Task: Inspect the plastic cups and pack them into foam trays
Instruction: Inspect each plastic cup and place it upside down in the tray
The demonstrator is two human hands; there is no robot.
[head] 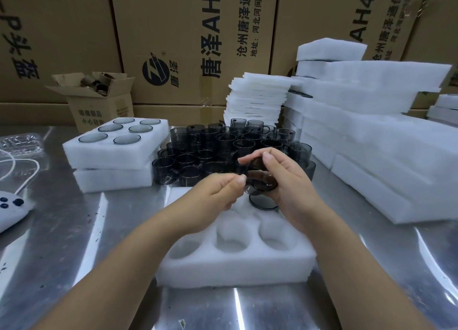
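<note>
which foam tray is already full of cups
The left tray, stacked on another: all six holes hold cups. The near tray shows just one.

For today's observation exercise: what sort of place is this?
Probably a factory packing bench: printed shipping cartons behind, stacked foam trays on the steel table, and dozens of dark cups, with one cup being held.

The left hand (pixel 218 193) and right hand (pixel 290 181) are bare, with nothing worn. Back from the fingers, the left forearm (pixel 138 250) and right forearm (pixel 352 250) are just as bare, uncovered to the picture's lower edge. The nails at the fingertips are short and plain, clearest on the left thumb (pixel 241 179).
</note>
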